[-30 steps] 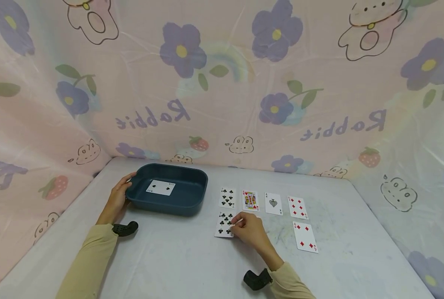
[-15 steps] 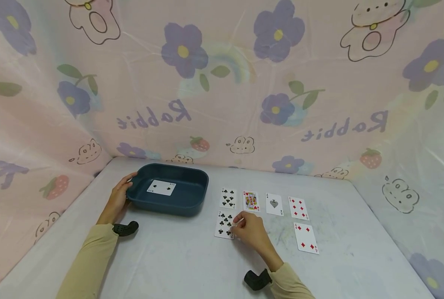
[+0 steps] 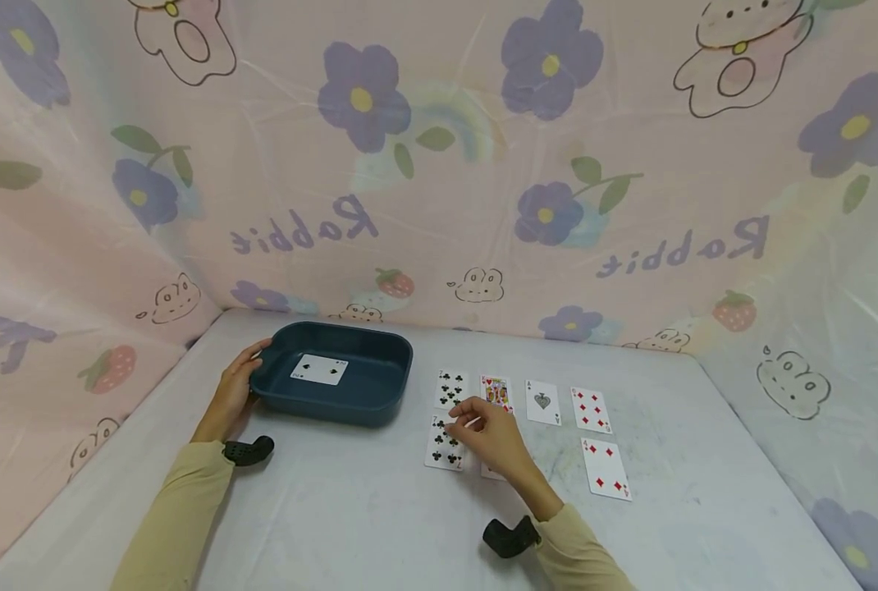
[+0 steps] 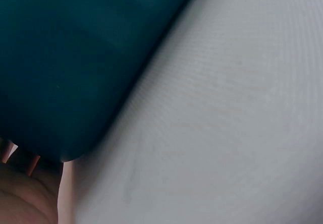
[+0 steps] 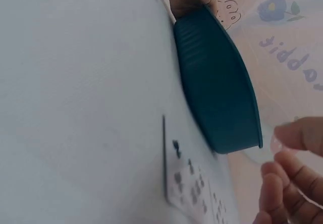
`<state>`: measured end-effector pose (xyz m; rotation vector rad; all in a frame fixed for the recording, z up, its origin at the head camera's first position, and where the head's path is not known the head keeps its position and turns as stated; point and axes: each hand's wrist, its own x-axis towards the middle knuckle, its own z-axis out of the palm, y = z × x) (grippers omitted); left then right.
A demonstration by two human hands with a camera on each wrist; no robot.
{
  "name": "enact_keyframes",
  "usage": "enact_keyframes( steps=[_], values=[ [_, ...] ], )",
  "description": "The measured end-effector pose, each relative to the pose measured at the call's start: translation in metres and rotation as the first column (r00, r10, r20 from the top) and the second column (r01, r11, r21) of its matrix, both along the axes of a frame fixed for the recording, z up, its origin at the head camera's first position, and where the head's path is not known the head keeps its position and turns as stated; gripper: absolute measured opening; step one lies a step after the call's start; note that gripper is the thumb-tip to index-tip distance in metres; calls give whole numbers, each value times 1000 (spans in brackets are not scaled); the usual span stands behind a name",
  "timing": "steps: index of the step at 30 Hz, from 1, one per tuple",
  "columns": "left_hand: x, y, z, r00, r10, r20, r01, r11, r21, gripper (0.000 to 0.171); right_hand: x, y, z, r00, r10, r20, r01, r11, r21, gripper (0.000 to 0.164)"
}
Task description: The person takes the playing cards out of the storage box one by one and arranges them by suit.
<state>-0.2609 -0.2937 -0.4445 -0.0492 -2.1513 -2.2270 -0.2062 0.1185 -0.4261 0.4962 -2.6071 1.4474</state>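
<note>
My left hand (image 3: 226, 397) grips the left end of a dark teal tray (image 3: 368, 414). In the left wrist view the tray's wall (image 4: 65, 72) hides part of that hand (image 4: 25, 193). A two of spades (image 3: 319, 369) lies inside the tray. Over a seven of clubs (image 3: 439, 454) on the table hovers my right hand (image 3: 494, 439), fingers loosely bent. The right wrist view shows its thumb and fingers (image 5: 305, 135) apart with nothing between them, the clubs card (image 5: 189, 186) below. A card (image 3: 492, 474) shows partly beneath this hand.
Behind the hand lie another clubs card (image 3: 450, 386), a partly covered king of hearts (image 3: 496, 390), an ace of spades (image 3: 542, 402) and a six of diamonds (image 3: 591, 410). A four of diamonds (image 3: 605, 469) is nearer. Patterned curtains (image 3: 439, 180) border the white table (image 3: 350, 509).
My right hand has let go of the seven of clubs and risen slightly up and away, uncovering part of a card beneath it. The left hand and tray stay in place.
</note>
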Motion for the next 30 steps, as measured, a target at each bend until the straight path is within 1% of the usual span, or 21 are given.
enact_keyframes(
  steps=[6, 10, 15, 18, 24, 30],
  values=[
    [1, 1, 1, 1000, 5, -4, -5, 1000, 6, 47, -4, -8, 11, 998, 65, -27, -66, 996, -59, 17],
    [2, 2, 1, 1000, -2, -4, 2, 1000, 15, 47, -7, -15, 20, 994, 89, -58, -94, 991, -93, 16],
    [2, 2, 1, 1000, -7, 0, 7, 1000, 0, 47, -12, -26, 33, 991, 109, -79, -119, 985, -125, 16],
    [2, 1, 1, 1000, -4, 5, 4, 1000, 0, 47, -17, -33, 38, 987, 126, -98, -138, 982, -128, 16],
    [0, 0, 0, 1000, 0, 10, 0, 1000, -6, 48, -26, -49, 47, 972, 162, -168, -183, 976, -119, 18],
    [0, 1, 0, 1000, -3, 8, 3, 1000, 1, 47, -35, -68, 52, 959, 197, -204, -219, 971, -93, 15]
  ],
)
